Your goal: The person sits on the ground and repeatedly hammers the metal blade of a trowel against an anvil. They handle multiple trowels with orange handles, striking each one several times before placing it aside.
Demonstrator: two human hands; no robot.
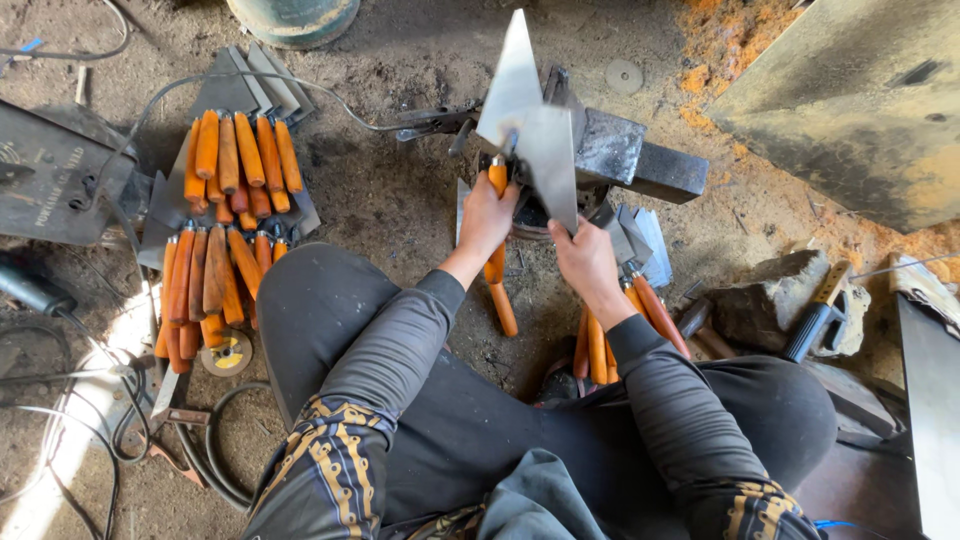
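Left hand [487,215] grips the orange handle [497,262]; right hand [588,262] pinches the trowel blade [530,130] edge, apparently aligning it over the iron block [625,155]; next, steady seating

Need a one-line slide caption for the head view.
Left hand grips an orange wooden-handled trowel; right hand holds its triangular steel blade beside a dark metal block.

my left hand [487,216] and right hand [588,262] are bare; behind each wrist runs a snug dark grey sleeve, then gold-patterned navy cuffs near my elbows, dark trousers below.
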